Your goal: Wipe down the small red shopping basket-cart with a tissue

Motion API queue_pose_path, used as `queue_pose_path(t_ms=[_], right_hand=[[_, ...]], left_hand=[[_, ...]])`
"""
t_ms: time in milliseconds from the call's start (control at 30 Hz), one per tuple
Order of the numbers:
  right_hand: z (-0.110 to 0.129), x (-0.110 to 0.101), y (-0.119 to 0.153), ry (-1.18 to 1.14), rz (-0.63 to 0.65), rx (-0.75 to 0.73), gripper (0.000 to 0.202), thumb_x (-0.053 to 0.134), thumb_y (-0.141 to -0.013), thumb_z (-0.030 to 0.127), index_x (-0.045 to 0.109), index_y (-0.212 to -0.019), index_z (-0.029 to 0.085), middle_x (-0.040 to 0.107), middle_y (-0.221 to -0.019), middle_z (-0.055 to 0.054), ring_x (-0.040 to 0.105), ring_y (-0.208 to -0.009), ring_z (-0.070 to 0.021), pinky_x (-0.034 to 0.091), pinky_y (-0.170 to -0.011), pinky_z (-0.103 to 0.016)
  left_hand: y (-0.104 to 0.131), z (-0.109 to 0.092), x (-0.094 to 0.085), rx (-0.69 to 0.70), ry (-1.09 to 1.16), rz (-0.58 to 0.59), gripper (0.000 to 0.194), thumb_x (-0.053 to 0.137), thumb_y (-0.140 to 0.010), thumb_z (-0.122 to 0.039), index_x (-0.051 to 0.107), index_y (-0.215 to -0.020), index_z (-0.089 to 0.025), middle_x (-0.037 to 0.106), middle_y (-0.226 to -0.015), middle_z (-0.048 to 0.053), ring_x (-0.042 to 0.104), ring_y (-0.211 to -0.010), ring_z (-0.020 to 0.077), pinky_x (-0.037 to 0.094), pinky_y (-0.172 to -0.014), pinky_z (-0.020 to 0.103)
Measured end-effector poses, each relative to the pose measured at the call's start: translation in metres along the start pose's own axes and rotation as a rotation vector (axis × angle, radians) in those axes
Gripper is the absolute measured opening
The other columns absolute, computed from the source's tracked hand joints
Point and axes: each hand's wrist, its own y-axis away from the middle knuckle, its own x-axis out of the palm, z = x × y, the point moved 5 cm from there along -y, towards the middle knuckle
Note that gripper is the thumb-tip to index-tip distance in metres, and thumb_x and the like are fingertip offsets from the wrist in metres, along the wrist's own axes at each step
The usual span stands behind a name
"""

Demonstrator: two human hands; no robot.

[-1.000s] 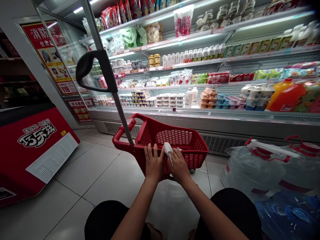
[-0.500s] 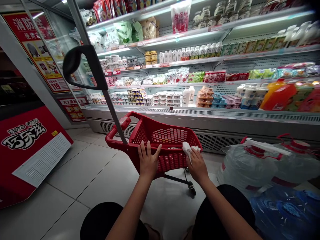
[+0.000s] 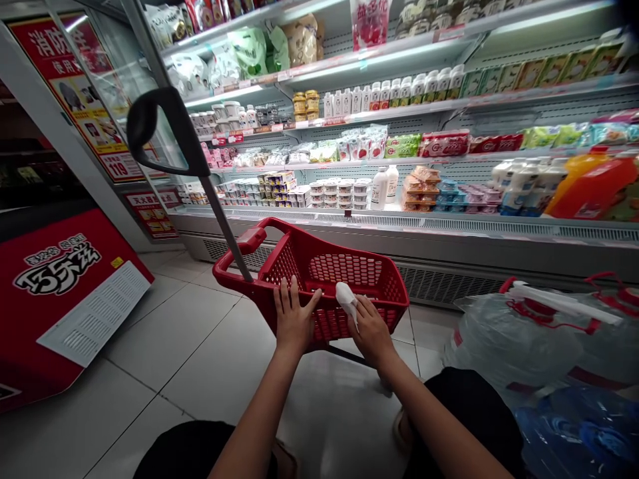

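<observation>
A red plastic shopping cart (image 3: 394, 309) with perforated walls stands in front of me, its side turned to my knees. My left hand (image 3: 293, 316) lies with spread fingers against the near wall, fingertips at the upper rim. In my right hand (image 3: 370, 326) is a crumpled white tissue (image 3: 345, 297), pressed to the near rim around the middle of that side. A grey pole with a black loop handle (image 3: 200, 159) rises at the cart's left end. The cart's wheels are mostly hidden behind my right arm.
A refrigerated display (image 3: 424, 229) full of dairy goods and drinks runs behind the cart. Large water bottles (image 3: 519, 332) stand on the right. To the left is a red freezer (image 3: 54, 319), and pale floor tiles (image 3: 164, 352) lie between.
My right hand has slid left along the near rim with the tissue, closer to my left hand. The left hand stays on the cart wall. The view has shifted slightly.
</observation>
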Motion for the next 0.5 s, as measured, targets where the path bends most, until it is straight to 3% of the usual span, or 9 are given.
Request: queue_pose_path(t_ms=[167,367,433,500], right_hand=[[-0.023,-0.006,0.01,0.034,0.002,0.022,0.05,0.034,-0.107,0.031,0.056,-0.145,0.009,0.063,-0.142,-0.017,0.051,-0.14,-0.0312,0.042,-0.119,-0.052],[-0.068,-0.026,0.037,0.104,-0.057,0.123,0.053,0.032,-0.107,0.034,0.053,-0.146,0.006,0.064,-0.141,-0.019,0.052,-0.14,-0.0306,0.037,-0.122,-0.055],[-0.068,-0.027,0.037,0.105,-0.074,0.149,0.054,0.031,-0.107,0.034,0.053,-0.146,0.005,0.064,-0.139,-0.02,0.051,-0.14,-0.0312,0.036,-0.121,-0.056],[-0.052,-0.024,0.029,0.087,-0.074,0.139,0.052,0.032,-0.106,0.033,0.055,-0.145,0.006,0.065,-0.138,-0.02,0.05,-0.14,-0.0313,0.035,-0.122,-0.056]], left_hand=[[0.0,0.0,-0.002,0.02,0.021,-0.009,0.086,0.081,-0.074,-0.017,0.051,-0.15,-0.043,-0.003,-0.175,0.002,0.005,-0.158,0.047,0.012,-0.125,0.069],[-0.001,0.001,-0.002,0.008,0.031,-0.016,0.09,0.081,-0.072,-0.014,0.049,-0.151,-0.043,-0.008,-0.175,0.003,0.002,-0.158,0.0473,0.012,-0.125,0.069],[-0.003,-0.006,0.002,-0.011,0.036,-0.011,0.09,0.081,-0.071,-0.013,0.05,-0.152,-0.038,-0.007,-0.175,0.006,0.0,-0.157,0.0479,0.013,-0.125,0.069],[-0.005,-0.019,0.009,-0.021,0.041,0.01,0.087,0.079,-0.072,-0.014,0.049,-0.153,-0.025,-0.001,-0.175,0.013,0.001,-0.158,0.0475,0.015,-0.126,0.067]])
